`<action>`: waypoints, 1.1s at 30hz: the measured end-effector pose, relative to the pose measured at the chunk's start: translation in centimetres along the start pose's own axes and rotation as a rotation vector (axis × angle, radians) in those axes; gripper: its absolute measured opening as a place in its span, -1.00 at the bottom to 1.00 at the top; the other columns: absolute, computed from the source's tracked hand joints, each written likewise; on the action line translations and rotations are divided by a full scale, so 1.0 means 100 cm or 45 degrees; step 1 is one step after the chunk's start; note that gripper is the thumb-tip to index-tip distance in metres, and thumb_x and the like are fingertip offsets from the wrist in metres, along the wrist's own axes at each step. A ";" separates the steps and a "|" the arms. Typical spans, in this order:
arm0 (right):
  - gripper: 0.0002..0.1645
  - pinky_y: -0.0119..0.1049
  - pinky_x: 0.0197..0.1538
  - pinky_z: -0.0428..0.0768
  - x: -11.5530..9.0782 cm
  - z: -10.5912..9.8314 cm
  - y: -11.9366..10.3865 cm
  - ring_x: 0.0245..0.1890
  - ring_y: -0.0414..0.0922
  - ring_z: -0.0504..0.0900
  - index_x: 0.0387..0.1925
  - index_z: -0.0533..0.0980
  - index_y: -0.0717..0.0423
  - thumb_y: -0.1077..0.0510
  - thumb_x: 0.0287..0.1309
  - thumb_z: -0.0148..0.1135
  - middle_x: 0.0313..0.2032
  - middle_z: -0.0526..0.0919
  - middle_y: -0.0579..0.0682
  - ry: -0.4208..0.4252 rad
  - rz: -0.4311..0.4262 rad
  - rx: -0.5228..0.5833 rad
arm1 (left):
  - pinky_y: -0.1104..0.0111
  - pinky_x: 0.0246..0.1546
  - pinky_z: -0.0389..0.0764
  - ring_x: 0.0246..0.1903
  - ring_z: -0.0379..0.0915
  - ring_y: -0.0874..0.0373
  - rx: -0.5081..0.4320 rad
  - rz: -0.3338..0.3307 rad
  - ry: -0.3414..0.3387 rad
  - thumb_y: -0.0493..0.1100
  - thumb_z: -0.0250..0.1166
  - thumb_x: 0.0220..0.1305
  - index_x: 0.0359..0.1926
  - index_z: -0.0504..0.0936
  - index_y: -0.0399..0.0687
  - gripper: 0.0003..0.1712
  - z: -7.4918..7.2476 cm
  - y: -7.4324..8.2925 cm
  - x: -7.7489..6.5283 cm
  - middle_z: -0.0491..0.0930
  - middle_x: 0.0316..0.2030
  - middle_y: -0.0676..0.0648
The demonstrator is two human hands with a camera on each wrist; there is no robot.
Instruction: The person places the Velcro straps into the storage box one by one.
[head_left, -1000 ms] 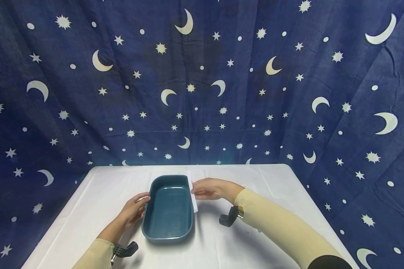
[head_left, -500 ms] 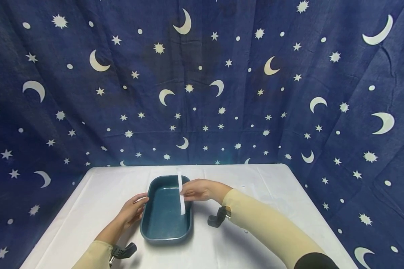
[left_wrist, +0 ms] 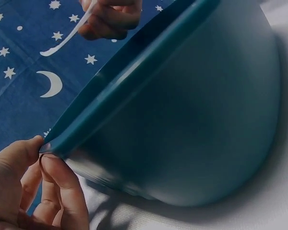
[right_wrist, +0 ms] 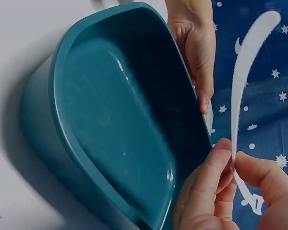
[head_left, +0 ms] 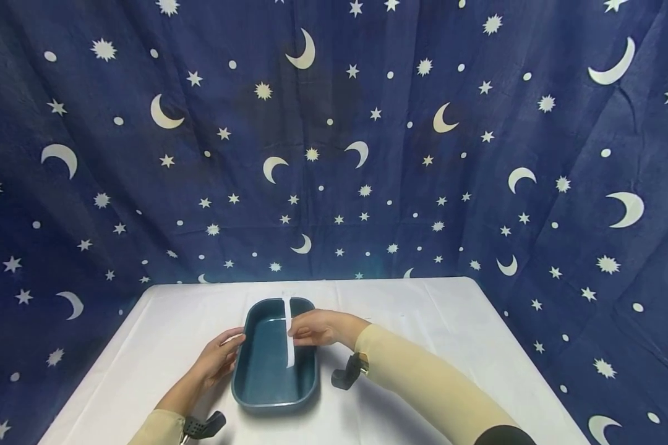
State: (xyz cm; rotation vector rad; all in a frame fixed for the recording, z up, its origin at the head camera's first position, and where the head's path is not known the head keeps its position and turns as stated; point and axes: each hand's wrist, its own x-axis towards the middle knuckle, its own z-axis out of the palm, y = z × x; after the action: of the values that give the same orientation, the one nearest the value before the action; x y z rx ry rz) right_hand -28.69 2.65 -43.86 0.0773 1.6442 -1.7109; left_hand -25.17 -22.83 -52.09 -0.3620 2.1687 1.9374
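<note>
hands apart. left hand (head_left: 217,357) pinched the rim of the teal basin (head_left: 267,380) at its left side, thumb and forefinger meeting at the edge. right hand (head_left: 318,327) pinched a white strip (head_left: 289,349) near its middle, between thumb and fingers. strip was over the basin, slightly bowed, one end rounded. basin stood upright on the white-covered table (head_left: 161,327), before a dark blue curtain (head_left: 389,167) with moons and stars.
</note>
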 end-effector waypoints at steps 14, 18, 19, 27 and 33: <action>-0.77 -0.15 0.27 0.51 0.016 0.011 0.009 -0.22 -0.14 0.55 -0.30 0.47 0.21 0.53 0.05 0.11 -0.27 0.54 0.07 0.009 -0.011 0.037 | 0.52 -0.50 0.53 -0.40 0.50 0.30 -0.018 -0.005 0.012 0.11 0.30 0.30 0.35 0.36 -0.14 -0.28 -0.001 -0.001 -0.002 0.61 -0.16 0.01; -0.79 -0.16 0.23 0.54 0.021 0.013 0.011 -0.24 -0.14 0.56 -0.41 0.46 0.20 0.53 0.03 0.12 -0.30 0.53 0.06 0.028 -0.036 0.025 | 0.50 -0.48 0.54 -0.38 0.51 0.29 -0.005 0.002 0.013 0.13 0.30 0.29 0.35 0.36 -0.13 -0.27 0.000 0.001 -0.002 0.61 -0.12 -0.01; -0.80 -0.16 0.22 0.56 0.023 0.013 0.011 -0.24 -0.14 0.56 -0.43 0.46 0.19 0.52 0.02 0.12 -0.31 0.53 0.06 0.036 -0.041 0.018 | 0.50 -0.46 0.55 -0.36 0.51 0.28 -0.001 0.005 0.012 0.14 0.30 0.29 0.35 0.36 -0.13 -0.26 0.000 0.001 -0.002 0.60 -0.10 -0.02; -0.76 -0.16 0.14 0.61 0.032 0.016 0.017 -0.30 -0.12 0.57 -0.52 0.47 0.19 0.55 -0.01 0.12 -0.37 0.54 0.07 0.083 -0.045 0.015 | 0.40 -0.28 0.67 -0.18 0.60 0.20 0.013 0.046 0.025 0.17 0.32 0.26 0.35 0.34 -0.18 -0.21 0.003 0.000 -0.003 0.53 0.15 -0.28; -0.81 -0.15 0.12 0.62 0.034 0.022 0.020 -0.31 -0.11 0.59 -0.42 0.51 0.26 0.55 -0.02 0.13 -0.37 0.55 0.09 0.106 -0.031 0.000 | 0.36 -0.23 0.69 -0.18 0.60 0.20 0.017 0.039 0.030 0.17 0.31 0.27 0.35 0.34 -0.19 -0.20 0.003 -0.001 -0.004 0.54 0.13 -0.28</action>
State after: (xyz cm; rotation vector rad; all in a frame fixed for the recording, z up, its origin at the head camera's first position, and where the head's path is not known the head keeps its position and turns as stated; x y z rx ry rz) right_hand -29.06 -0.66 -46.89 0.1306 1.7124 -1.7470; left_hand -24.78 -22.54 -52.14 -0.3532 2.2136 1.9435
